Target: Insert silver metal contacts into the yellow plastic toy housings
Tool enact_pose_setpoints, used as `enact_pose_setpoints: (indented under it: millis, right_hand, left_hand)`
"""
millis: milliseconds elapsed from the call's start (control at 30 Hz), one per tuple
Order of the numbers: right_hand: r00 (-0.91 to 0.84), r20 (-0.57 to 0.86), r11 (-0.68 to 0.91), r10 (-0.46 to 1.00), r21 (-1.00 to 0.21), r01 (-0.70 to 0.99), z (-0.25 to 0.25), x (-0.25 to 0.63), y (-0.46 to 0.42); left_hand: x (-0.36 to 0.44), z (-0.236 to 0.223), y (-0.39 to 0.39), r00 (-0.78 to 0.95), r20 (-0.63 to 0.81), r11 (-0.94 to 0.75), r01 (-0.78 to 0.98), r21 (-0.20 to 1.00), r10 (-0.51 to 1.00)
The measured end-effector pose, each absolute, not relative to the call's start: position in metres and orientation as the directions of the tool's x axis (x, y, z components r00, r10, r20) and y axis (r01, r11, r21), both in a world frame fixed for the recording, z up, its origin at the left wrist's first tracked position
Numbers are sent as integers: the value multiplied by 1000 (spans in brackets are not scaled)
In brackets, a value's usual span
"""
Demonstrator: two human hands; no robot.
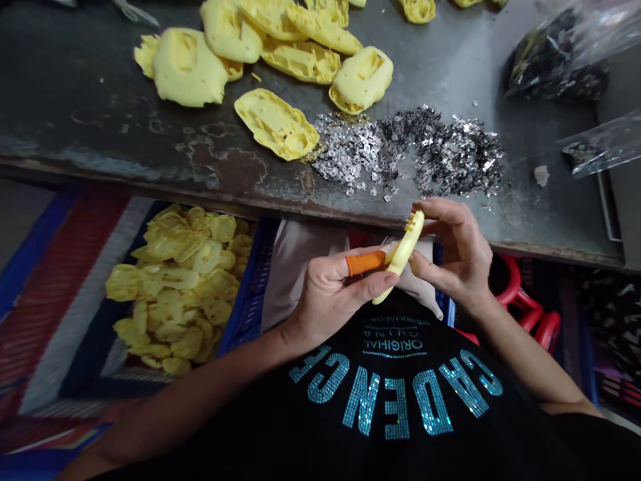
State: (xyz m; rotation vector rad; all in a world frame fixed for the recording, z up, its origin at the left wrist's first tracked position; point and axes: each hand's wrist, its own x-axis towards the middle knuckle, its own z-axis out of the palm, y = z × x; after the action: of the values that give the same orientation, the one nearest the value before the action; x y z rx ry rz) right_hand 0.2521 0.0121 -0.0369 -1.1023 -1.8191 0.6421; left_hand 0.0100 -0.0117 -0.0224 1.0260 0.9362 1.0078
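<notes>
Both of my hands hold one yellow plastic shell [400, 257], turned edge-on in front of my chest. My left hand [335, 284] pinches its lower end between thumb and fingers; an orange finger cot [365, 262] covers one finger. My right hand [453, 250] has its fingertips at the upper end and its thumb against the side. Beyond the hands, a pile of small shiny metal clips [405, 150] lies along the bench edge. An open yellow half shell [276, 125] rests beside the pile, hollow side up. The face of the held shell is mostly hidden.
More yellow shells [190, 67] are heaped at the back of the dark metal bench [125, 127]. Below left, a crate holds many yellow parts [175, 287]. Plastic bags of dark metal pieces [555, 60] stand at the right. Red rings [531, 310] show under the bench.
</notes>
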Motion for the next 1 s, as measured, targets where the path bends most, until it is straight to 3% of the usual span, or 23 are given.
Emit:
enact_pose_setpoints:
  millis: [200, 333, 433, 500, 600, 667, 833, 1000]
  right_hand:
    - [-261, 526, 586, 809, -697, 414, -39, 235, 24]
    - [-436, 419, 598, 796, -657, 459, -27, 223, 28]
    - [-488, 350, 580, 800, -661, 476, -22, 230, 42]
    - [-400, 373, 547, 837, -588, 596, -24, 240, 58]
    - [-266, 384, 411, 884, -372, 832, -34, 252, 83]
    - [-260, 353, 367, 899, -280, 887, -40, 251, 95]
    - [-288, 343, 387, 894, -267, 883, -45, 245, 100]
    - [-314, 379, 445, 870, -333, 832, -32, 260, 83]
  left_hand:
    - [-6, -42, -1, 340, -223, 347, -365, 864, 914]
    - [-21, -51, 9, 517, -302, 570, -504, 649, 801]
    - [-30, -54, 11, 561, -351, 645, -501, 576, 750]
    - [-34, -53, 10, 508, -379, 627, -527, 574, 773]
    - [-35, -50, 10, 396, -412, 572, -562, 598, 820]
    - [-34, -47, 11, 357, -431, 559, -566, 606, 829]
    - [-30, -47, 10, 351, -409, 539, -565, 625, 842]
    - [-22, -39, 12, 420, -353, 545, -569, 616, 836]
